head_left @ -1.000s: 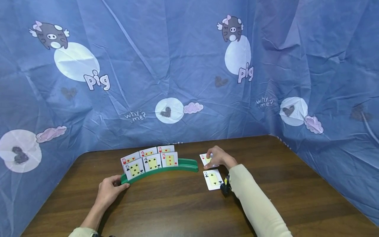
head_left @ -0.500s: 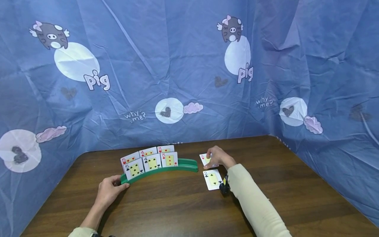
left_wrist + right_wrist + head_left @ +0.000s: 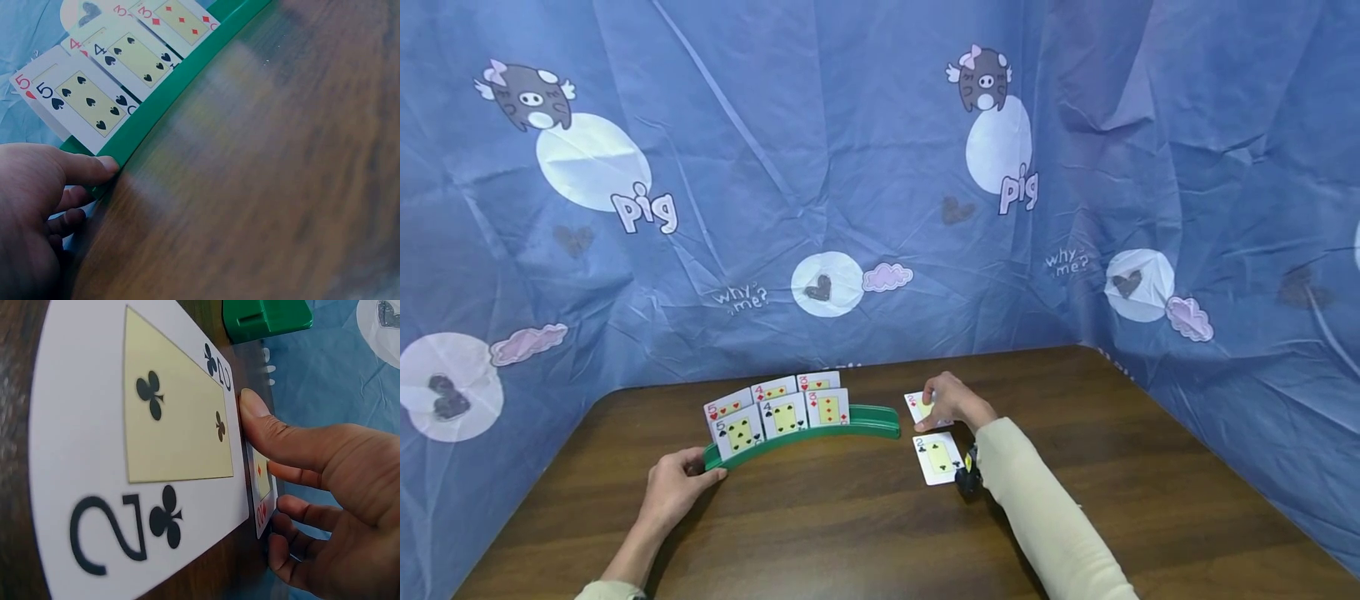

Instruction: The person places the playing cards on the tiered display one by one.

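My left hand point(image 3: 673, 492) pinches the left end of a curved green card holder point(image 3: 874, 422), thumb on its front face. Two rows of playing cards stand in the holder. In front are the five of spades point(image 3: 90, 103), four of spades point(image 3: 134, 59) and three of diamonds point(image 3: 827, 408); behind them are the five of hearts point(image 3: 727, 406), four of diamonds point(image 3: 773, 388) and three of hearts point(image 3: 817, 381). My right hand point(image 3: 955, 402) grips the two of diamonds point(image 3: 915, 407) on the table, thumb at its near edge, fingers curled over it and covering part.
Nearer to me, the two of clubs point(image 3: 936, 460) lies face up on the wooden table point(image 3: 820, 533), beside the right wrist camera point(image 3: 967, 482). The holder's right end bears no cards. A blue patterned curtain point(image 3: 880, 192) rises behind the table and along both sides.
The head view has tilted up slightly, so the whole scene sits a little lower. Both hands and the cards keep their places.
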The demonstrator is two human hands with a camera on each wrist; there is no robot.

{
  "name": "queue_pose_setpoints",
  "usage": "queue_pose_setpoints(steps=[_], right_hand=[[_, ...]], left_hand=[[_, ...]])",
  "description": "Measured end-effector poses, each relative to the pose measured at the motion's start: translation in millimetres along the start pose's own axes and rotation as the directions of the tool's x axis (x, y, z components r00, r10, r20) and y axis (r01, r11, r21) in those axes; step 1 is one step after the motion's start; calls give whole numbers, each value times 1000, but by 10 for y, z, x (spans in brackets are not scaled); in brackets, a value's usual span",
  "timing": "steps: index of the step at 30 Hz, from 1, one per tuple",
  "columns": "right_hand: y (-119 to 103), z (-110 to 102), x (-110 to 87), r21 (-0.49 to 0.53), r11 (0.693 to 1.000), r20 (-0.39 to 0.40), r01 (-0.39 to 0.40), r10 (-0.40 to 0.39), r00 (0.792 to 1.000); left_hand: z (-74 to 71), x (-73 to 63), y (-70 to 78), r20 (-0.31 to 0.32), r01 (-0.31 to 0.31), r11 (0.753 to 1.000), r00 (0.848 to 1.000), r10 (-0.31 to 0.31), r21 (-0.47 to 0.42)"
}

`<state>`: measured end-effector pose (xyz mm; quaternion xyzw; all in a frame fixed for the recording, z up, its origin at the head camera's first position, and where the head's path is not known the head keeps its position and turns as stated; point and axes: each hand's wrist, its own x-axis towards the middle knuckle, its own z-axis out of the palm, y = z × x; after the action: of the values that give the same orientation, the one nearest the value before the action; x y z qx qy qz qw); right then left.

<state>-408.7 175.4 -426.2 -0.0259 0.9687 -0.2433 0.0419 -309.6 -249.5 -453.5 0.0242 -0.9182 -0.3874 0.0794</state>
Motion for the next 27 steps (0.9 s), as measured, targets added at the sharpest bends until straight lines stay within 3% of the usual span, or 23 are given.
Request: queue_pose_setpoints(steps=[7,19,27], right_hand=[[24,-8,-34,-15,998,-7,64,-64,998],[-23,-6,-51,-239,966,-117,95,-126,985],[-4,-10,-59,-258,960,-164,107,-152,975]], left_hand=[[-5,-4,-11,-11,-24,1000,1000,24,-1],[8,-3,-22,-4,-5,1000,1000,5,1],[10,9,-25,2,-3,1000,1000,3,3]])
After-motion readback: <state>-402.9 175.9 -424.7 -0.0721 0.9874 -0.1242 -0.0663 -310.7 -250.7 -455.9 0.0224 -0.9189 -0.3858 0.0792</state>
